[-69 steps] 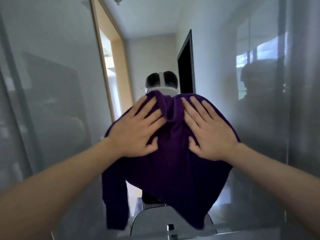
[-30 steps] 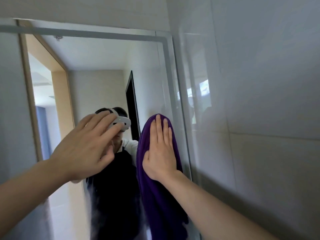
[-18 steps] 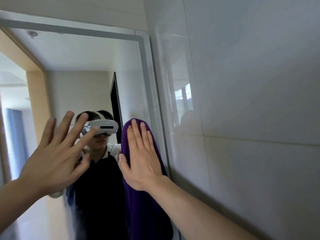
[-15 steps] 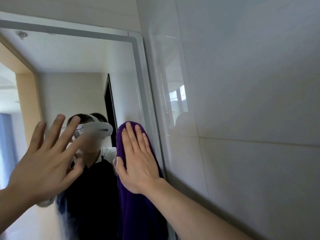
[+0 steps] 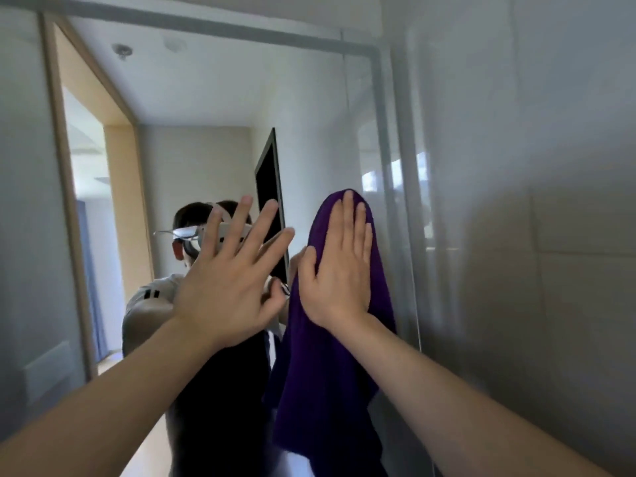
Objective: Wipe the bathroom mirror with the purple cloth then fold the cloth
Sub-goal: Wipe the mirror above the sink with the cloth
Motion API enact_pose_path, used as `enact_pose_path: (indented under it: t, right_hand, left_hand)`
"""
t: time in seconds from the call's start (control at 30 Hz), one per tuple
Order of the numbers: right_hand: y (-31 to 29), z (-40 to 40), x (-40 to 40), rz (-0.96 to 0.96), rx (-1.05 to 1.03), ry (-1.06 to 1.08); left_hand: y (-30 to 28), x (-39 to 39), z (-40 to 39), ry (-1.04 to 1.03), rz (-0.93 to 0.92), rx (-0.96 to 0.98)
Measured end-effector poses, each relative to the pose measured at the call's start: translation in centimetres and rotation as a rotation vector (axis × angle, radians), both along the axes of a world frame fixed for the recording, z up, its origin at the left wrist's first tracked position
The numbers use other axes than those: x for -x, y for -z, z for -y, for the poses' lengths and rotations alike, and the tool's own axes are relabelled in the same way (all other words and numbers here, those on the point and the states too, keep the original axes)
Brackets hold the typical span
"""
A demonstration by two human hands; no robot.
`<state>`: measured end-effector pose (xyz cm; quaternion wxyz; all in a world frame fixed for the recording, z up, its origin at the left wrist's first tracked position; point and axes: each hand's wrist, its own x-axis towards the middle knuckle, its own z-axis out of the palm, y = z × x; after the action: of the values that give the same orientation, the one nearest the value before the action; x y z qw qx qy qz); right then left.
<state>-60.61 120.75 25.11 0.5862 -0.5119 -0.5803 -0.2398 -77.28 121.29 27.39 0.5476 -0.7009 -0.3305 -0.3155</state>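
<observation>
Soft, limp cloth (image 5: pixel 330 366) hangs below the flat right hand (image 5: pixel 339 270) pinning it to the mirror (image 5: pixel 213 98); left hand (image 5: pixel 234 273) open, empty: bunch it at the top.

A bathroom in a home or hotel room. A large wall mirror (image 5: pixel 213 98) with a pale grey frame (image 5: pixel 378 132) fills the left and centre, and glossy light tiles (image 5: pixel 550 201) cover the wall to its right, with faint grout lines. The mirror reflects a plain white ceiling, a small round ceiling fitting (image 5: pixel 120 49), a light wooden door frame (image 5: pixel 117 187) opening onto a brighter room, and a black flat panel (image 5: pixel 270 208) on a cream wall. The shiny tiles catch a blurred reflection of a bright window.
</observation>
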Motion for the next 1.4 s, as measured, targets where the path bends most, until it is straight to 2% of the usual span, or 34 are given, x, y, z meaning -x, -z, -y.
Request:
enact_pose_path:
  t: [0.1, 0.13, 0.2, 0.3, 0.4, 0.47, 0.57, 0.6, 0.63, 0.73, 0.8, 0.87, 1.03, 1.1, 1.23, 1.3, 1.33, 1.4]
  right_hand:
    - [3.8, 0.6, -0.5, 0.293, 0.030, -0.041]
    - [4.8, 0.7, -1.4, 0.337, 0.033, -0.040]
    - [5.9, 0.5, -4.0, 0.242, 0.029, -0.007]
    - [4.9, -0.3, -6.8, -0.113, 0.004, 0.043]
    - [2.7, -0.9, -5.4, -0.286, -0.003, 0.076]
    - [2.8, -0.2, -3.5, -0.201, 0.014, 0.060]
    - [4.6, 1.0, -2.8, 0.187, 0.054, -0.038]
    - [4.4, 0.9, -3.7, 0.241, 0.053, -0.044]
    - [3.7, 0.5, -4.8, 0.219, 0.029, -0.031]
    - [-0.2, -0.6, -6.5, -0.120, -0.029, 0.016]
    - [-1.5, -1.0, -5.8, -0.243, -0.026, 0.035]
    - [-0.3, -0.9, -4.7, -0.201, -0.024, 0.047]
    - [6.6, 1.0, -5.7, 0.190, 0.086, -0.026]
    - [6.2, 0.8, -7.0, 0.157, 0.072, -0.036]
    - [2.5, 0.2, -6.7, -0.148, 0.019, -0.035]
    - [2.5, 0.3, -5.2, -0.225, 0.021, -0.042]
    - [3.3, 0.5, -4.4, -0.196, 0.029, -0.050]
    - [6.6, 1.3, -2.8, 0.020, 0.066, -0.088]
  left_hand:
    - [0.0, 0.1, 0.1, 0.007, 0.008, 0.001]
    - [0.0, 0.1, 0.1, 0.003, 0.011, 0.001]
    - [0.1, 0.1, 0.2, -0.009, 0.011, -0.002]
    - [0.1, 0.1, 0.2, -0.033, 0.002, 0.005]
    - [0.0, 0.3, 0.1, -0.040, -0.001, -0.003]
    - [0.1, 0.3, 0.1, -0.013, 0.002, -0.010]
    - [0.2, 0.2, 0.1, 0.002, 0.007, -0.005]
    - [0.2, 0.2, 0.2, -0.005, 0.005, 0.000]
    - [0.1, 0.2, 0.3, -0.015, 0.003, 0.005]
    - [0.0, 0.0, 0.5, -0.026, 0.007, 0.014]
    - [0.0, 0.0, 0.6, -0.014, 0.012, 0.017]
    - [0.0, 0.0, 0.5, 0.004, 0.013, 0.018]
    - [-0.4, 0.1, 1.2, 0.005, 0.005, 0.062]
    - [-0.2, 0.1, 1.8, -0.042, 0.001, 0.105]
    - [3.3, 0.7, 3.2, -0.119, -0.044, 0.172]
    - [5.8, 1.3, 3.9, -0.181, -0.081, 0.216]
    - [6.8, 1.7, 4.2, -0.217, -0.094, 0.237]
    - [7.9, 2.5, 4.7, -0.276, -0.111, 0.268]
